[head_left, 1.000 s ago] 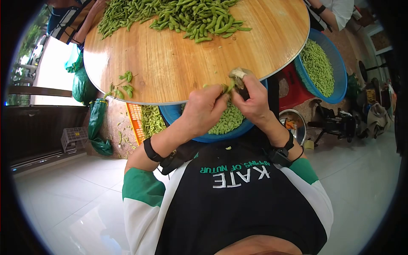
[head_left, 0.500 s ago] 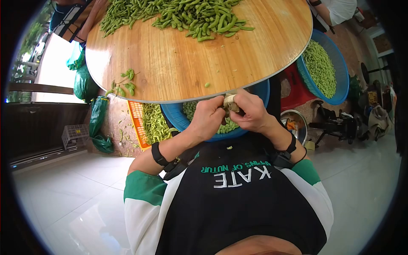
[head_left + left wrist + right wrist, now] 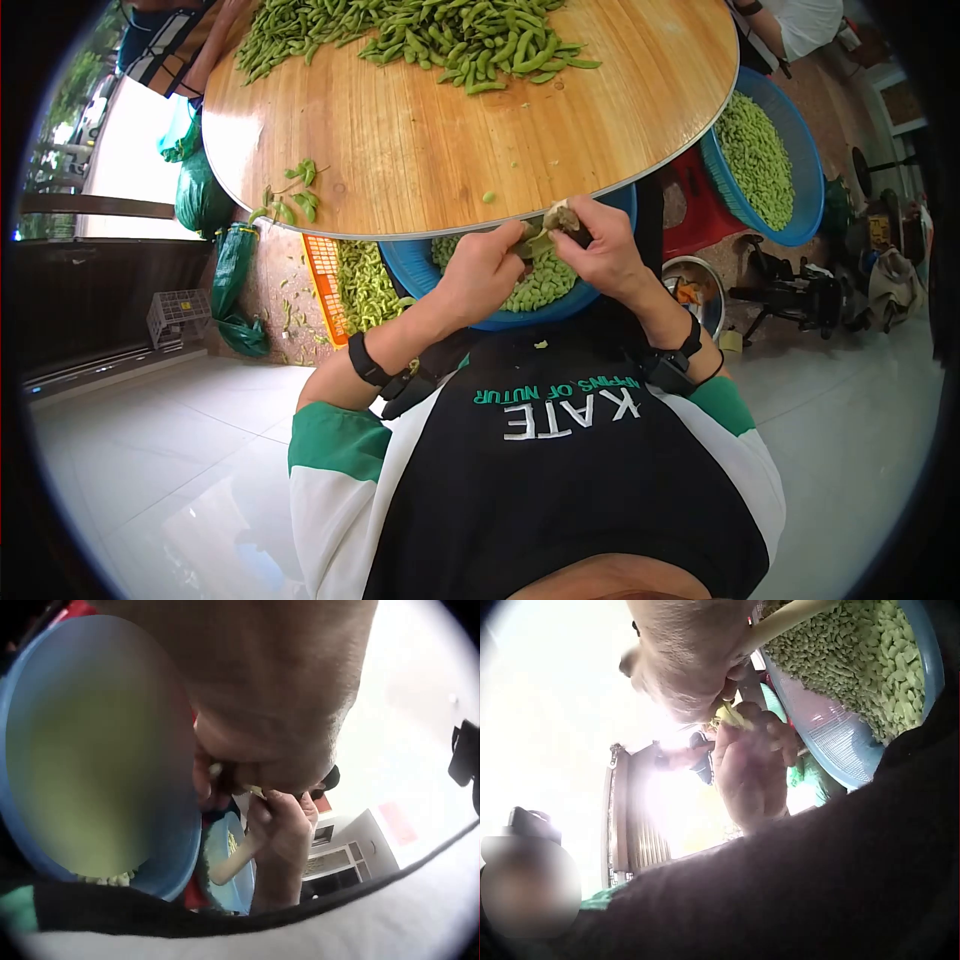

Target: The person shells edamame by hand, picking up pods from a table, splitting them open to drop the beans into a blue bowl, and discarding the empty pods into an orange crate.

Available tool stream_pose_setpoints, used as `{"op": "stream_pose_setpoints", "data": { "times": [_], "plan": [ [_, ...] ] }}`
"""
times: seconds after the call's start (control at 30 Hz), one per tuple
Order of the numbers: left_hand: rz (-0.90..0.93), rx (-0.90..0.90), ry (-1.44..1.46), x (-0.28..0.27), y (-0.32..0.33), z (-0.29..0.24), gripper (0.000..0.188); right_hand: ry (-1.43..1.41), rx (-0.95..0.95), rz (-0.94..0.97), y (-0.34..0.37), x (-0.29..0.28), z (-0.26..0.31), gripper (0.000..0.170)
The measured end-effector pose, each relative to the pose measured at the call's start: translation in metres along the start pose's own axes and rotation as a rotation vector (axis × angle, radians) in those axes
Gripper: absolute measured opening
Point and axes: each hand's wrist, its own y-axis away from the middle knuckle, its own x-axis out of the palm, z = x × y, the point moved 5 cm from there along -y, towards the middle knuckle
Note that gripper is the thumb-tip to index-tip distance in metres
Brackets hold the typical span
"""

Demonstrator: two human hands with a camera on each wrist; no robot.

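Observation:
Over the blue basket of shelled green beans, both hands meet at the near table edge. My left hand pinches one end of a green soybean pod, thumb against index finger. The other end is pinched by my right hand, whose thumb tip wears a pale, stained covering. In the right wrist view the pod shows yellow-green between the fingertips. A pale stick-like shape juts from beside the right hand. A single bean lies on the table.
A heap of pods covers the far part of the round wooden table. A leafy sprig lies at its left edge. An orange crate of husks stands left; another blue basket of beans and a metal bowl are right.
Both hands have come down from above the table edge to over the basket. They closed together, then parted slightly with a pod between them. A loose bean now shows on the table.

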Motion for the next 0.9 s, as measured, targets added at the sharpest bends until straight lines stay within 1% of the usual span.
{"op": "stream_pose_setpoints", "data": {
  "times": [0.07, 0.1, 0.13, 0.17, 0.2, 0.23, 0.27, 0.3, 0.33, 0.37, 0.4, 0.43, 0.47, 0.53, 0.63, 0.67, 0.73, 0.8, 0.87, 0.9],
  "plan": [
    [-0.055, 0.197, -0.325, -0.004, 0.006, -0.005, 0.011, -0.004, 0.002, 0.005, 0.001, 0.003, 0.0, 0.014],
    [-0.055, 0.195, -0.327, -0.002, 0.01, -0.006, 0.011, -0.062, 0.048, 0.001, 0.001, 0.003, -0.002, 0.014],
    [-0.158, 0.381, -0.44, -0.002, 0.017, -0.019, 0.012, -0.12, 0.092, -0.002, 0.0, 0.003, -0.003, 0.013],
    [-0.263, 0.568, -0.551, -0.002, 0.025, -0.031, 0.012, -0.122, 0.091, -0.001, -0.001, 0.003, -0.002, 0.013],
    [-0.264, 0.566, -0.551, -0.005, 0.024, -0.035, 0.012, -0.181, 0.107, -0.022, -0.001, 0.003, -0.001, 0.013],
    [-0.372, 0.697, -0.653, -0.011, 0.023, -0.047, 0.014, -0.238, 0.121, -0.044, -0.002, 0.002, 0.0, 0.012],
    [-0.484, 0.828, -0.754, -0.015, 0.023, -0.056, 0.015, -0.237, 0.119, -0.043, -0.004, 0.005, 0.002, 0.012],
    [-0.487, 0.83, -0.755, -0.018, 0.015, -0.053, 0.015, -0.191, 0.079, -0.107, -0.008, 0.005, 0.005, 0.012],
    [-0.505, 0.779, -0.705, -0.024, 0.005, -0.046, 0.016, -0.145, 0.04, -0.172, -0.011, 0.005, 0.009, 0.011],
    [-0.524, 0.727, -0.657, -0.029, -0.001, -0.04, 0.017, -0.145, 0.036, -0.171, -0.014, 0.009, 0.006, 0.011],
    [-0.527, 0.732, -0.659, -0.027, 0.001, -0.04, 0.017, -0.075, 0.027, -0.196, -0.016, 0.012, 0.0, 0.011],
    [-0.462, 0.639, -0.515, -0.025, 0.0, -0.037, 0.018, -0.003, 0.017, -0.222, -0.019, 0.013, -0.002, 0.01],
    [-0.397, 0.541, -0.371, -0.022, -0.002, -0.032, 0.02, -0.003, 0.014, -0.221, -0.018, 0.012, -0.002, 0.01],
    [-0.404, 0.551, -0.358, -0.021, 0.003, -0.031, 0.021, -0.267, 0.204, -0.145, -0.013, 0.015, -0.01, 0.01],
    [-0.351, 0.52, -0.368, -0.02, 0.009, -0.027, 0.021, -0.289, 0.181, -0.111, -0.01, 0.013, -0.003, 0.009],
    [-0.341, 0.522, -0.329, -0.019, 0.012, -0.026, 0.02, -0.288, 0.183, -0.112, -0.009, 0.012, -0.003, 0.009],
    [-0.329, 0.525, -0.292, -0.023, 0.014, -0.029, 0.018, -0.34, 0.186, -0.052, -0.009, 0.017, -0.004, 0.011],
    [-0.304, 0.463, -0.161, -0.035, 0.019, -0.031, 0.019, -0.379, 0.217, -0.05, -0.012, 0.019, 0.001, 0.011],
    [-0.469, 0.473, -0.333, -0.068, 0.025, -0.034, 0.018, -0.418, 0.239, -0.051, -0.016, 0.016, 0.004, 0.011],
    [-0.612, 0.505, -0.617, -0.092, 0.028, -0.042, 0.017, -0.29, 0.163, 0.064, -0.017, 0.016, 0.008, 0.01]
  ]
}}
